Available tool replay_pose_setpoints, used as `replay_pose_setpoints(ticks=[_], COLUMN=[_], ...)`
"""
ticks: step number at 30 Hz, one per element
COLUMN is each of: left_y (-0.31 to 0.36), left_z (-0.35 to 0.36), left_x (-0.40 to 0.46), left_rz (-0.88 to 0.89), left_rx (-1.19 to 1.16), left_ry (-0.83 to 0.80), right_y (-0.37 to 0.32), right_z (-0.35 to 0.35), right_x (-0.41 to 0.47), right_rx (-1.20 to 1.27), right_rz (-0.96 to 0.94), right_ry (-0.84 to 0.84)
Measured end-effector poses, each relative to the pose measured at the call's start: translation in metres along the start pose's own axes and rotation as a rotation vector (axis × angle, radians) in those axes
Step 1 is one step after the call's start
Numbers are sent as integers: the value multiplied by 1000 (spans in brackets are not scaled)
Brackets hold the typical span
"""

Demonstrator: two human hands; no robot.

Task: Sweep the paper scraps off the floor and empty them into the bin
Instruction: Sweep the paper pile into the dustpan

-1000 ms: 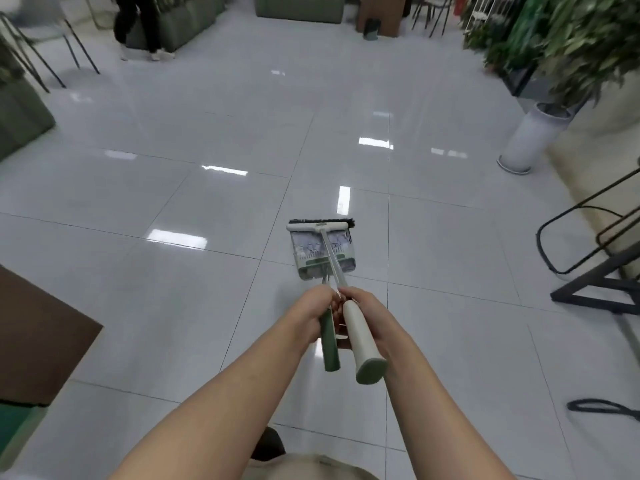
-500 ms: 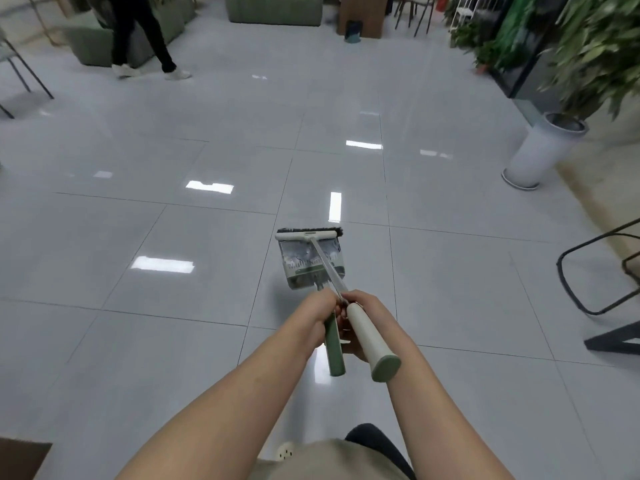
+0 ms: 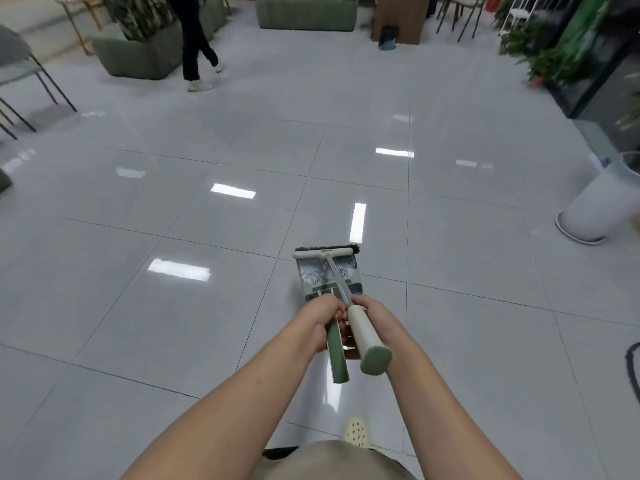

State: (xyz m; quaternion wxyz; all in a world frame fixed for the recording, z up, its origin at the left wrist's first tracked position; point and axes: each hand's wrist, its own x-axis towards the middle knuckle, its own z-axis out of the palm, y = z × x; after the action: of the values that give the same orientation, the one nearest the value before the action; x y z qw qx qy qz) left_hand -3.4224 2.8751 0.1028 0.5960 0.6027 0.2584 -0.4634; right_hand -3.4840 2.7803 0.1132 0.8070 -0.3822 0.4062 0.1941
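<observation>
Low and centre, both my forearms reach forward, nearly parallel, hands side by side. Left hand (image 3: 320,318) is curled round the dark green dustpan handle (image 3: 337,353); right hand (image 3: 375,315) is curled round the cream broom handle (image 3: 363,336) (green cap at the near end). Both grips clamped tight, knuckles almost touching.

Dustpan (image 3: 329,280) hangs just beyond my hands, above the grey tile floor (image 3: 173,341). Broom head (image 3: 325,252) lies across the pan's far edge, dark bristles pointing away. Paper scraps (image 3: 317,273) sit inside the pan, pale and crumpled.

Small dark bin (image 3: 388,37) stands far off, right of centre, against a wooden cabinet (image 3: 401,15). Another person's legs (image 3: 195,39) at far left, by a green sofa (image 3: 138,57). White planter (image 3: 602,206) at right edge.
</observation>
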Motion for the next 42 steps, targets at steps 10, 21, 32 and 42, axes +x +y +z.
replay_pose_setpoints(ticks=[10, 21, 32, 42], left_y=[197, 477, 726, 961], left_z=[80, 132, 216, 318], left_x=[125, 297, 452, 565], left_rz=[29, 42, -1, -76], left_rx=[-14, 9, 127, 101], left_ry=[14, -35, -26, -10], right_y=[-219, -478, -736, -995], right_z=[-4, 51, 53, 46], right_x=[129, 309, 470, 592], right_rx=[-78, -151, -37, -69], right_rz=[26, -74, -47, -53], right_ry=[-57, 50, 5, -8])
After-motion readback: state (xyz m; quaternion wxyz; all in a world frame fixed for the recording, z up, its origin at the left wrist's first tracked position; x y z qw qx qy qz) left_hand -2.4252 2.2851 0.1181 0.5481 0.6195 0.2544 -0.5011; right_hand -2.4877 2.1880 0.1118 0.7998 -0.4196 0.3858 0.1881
